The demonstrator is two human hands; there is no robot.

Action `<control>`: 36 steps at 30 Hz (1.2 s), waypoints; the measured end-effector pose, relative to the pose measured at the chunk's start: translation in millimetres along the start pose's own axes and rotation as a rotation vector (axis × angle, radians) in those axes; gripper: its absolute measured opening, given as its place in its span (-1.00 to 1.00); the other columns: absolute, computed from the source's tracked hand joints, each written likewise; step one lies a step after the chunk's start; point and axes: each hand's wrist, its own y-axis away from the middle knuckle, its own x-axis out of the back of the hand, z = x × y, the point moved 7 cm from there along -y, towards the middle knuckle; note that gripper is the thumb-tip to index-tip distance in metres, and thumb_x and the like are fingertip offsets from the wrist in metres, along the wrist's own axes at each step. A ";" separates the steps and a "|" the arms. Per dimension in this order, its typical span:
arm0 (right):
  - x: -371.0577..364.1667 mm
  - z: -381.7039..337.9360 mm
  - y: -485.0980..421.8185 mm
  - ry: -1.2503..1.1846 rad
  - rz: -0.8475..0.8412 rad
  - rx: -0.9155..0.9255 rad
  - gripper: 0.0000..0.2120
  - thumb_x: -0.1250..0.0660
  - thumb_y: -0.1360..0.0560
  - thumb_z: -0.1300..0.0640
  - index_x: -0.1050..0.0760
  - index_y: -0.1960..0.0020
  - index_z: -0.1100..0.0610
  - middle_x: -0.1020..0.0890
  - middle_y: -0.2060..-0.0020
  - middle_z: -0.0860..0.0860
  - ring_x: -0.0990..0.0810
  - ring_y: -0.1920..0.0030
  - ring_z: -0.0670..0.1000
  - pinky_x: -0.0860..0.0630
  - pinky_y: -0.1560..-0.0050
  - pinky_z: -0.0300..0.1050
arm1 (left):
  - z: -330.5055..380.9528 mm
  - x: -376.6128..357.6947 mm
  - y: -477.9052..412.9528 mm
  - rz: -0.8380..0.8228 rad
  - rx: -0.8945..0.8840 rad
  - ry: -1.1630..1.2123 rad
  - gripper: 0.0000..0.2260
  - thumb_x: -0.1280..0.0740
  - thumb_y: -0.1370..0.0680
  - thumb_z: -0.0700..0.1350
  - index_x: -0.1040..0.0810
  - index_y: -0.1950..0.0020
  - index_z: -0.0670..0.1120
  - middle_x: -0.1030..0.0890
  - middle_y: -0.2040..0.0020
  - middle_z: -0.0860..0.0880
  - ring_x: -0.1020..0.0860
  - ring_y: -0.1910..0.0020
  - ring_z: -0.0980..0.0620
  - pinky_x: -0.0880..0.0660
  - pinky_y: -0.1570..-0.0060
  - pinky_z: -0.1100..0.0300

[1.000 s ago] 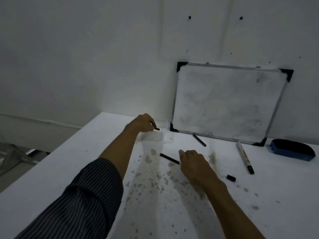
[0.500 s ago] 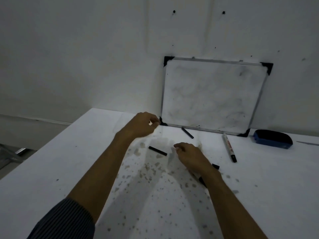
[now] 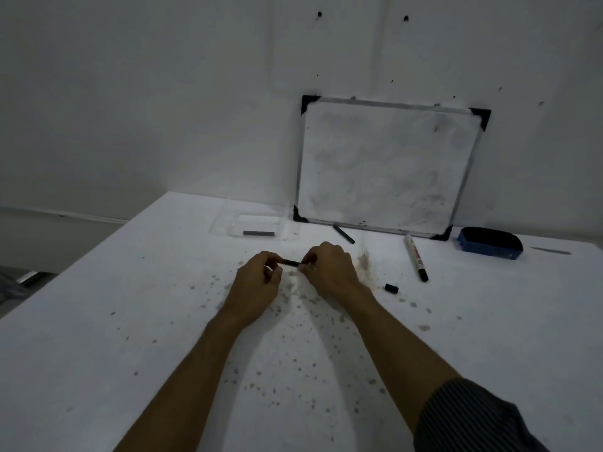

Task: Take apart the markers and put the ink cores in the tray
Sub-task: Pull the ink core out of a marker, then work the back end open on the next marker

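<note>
A thin black stick [image 3: 289, 263] is pinched at either end by left hand [image 3: 257, 286] and right hand [image 3: 329, 270] (one core [image 3: 258, 233] lies in the tray [image 3: 228, 220] at 11 o'clock).

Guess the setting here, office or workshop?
Probably a plain office or classroom work corner: a small whiteboard leaning on a bare white wall, a blue board eraser beside it, and an ink-spotted white table.

**Around the work area**

A whiteboard [image 3: 385, 168] with black corners leans against the wall [image 3: 146, 93] at the back of the stained white desk [image 3: 98, 337]. A blue eraser [image 3: 489, 243] lies just right of it.
</note>
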 end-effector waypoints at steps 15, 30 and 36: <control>82.1 113.1 91.5 -0.577 0.354 -0.204 -0.82 -0.40 -0.58 -0.01 -0.66 -0.09 0.06 -0.72 0.10 -0.13 -0.68 0.08 -0.17 -0.65 0.02 -0.14 | 72.1 -96.2 4.7 -0.026 0.251 -0.326 -0.57 -0.39 -0.52 0.29 -0.59 0.18 -0.09 -0.70 0.17 -0.06 -0.68 0.14 -0.09 -0.58 0.20 0.12; 80.5 137.2 109.6 -1.243 0.319 -0.353 -0.82 -0.49 -0.50 0.13 -0.70 -0.10 0.08 -0.74 0.11 -0.05 -0.66 0.11 -0.12 -0.58 0.05 -0.19 | 89.3 -93.9 6.3 -0.393 0.289 0.689 -0.82 -0.34 -0.68 -0.10 -0.70 -0.19 -0.09 -0.69 -0.04 0.01 -0.70 0.05 0.08 -0.65 0.10 0.20; 60.0 127.7 99.8 -1.554 0.187 -0.423 -0.69 -0.53 -0.38 0.05 -0.71 -0.08 0.16 -0.65 0.20 0.00 -0.57 0.17 -0.05 -0.58 -0.11 -0.03 | 78.3 -97.7 25.4 -0.519 0.330 0.936 -0.77 -0.33 -0.66 -0.10 -0.74 -0.20 -0.07 -0.59 -0.05 -0.10 -0.57 0.34 0.08 -0.49 0.48 0.28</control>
